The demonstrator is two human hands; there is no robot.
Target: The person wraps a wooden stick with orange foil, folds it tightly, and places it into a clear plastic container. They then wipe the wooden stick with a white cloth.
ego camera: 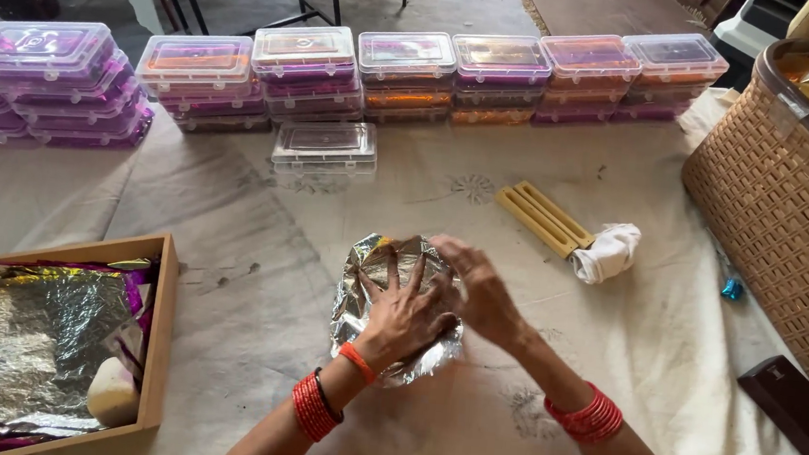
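While my left hand lies flat, fingers spread, on the foil bundle mid-cloth, my right hand cups its edge, half-curled; press too hard and I reckon this thin foil tears.

cloth-covered table with stacked plastic boxes, wooden tray, wicker basket

Crumpled silver foil bundle — lying on the cloth, mid-table.
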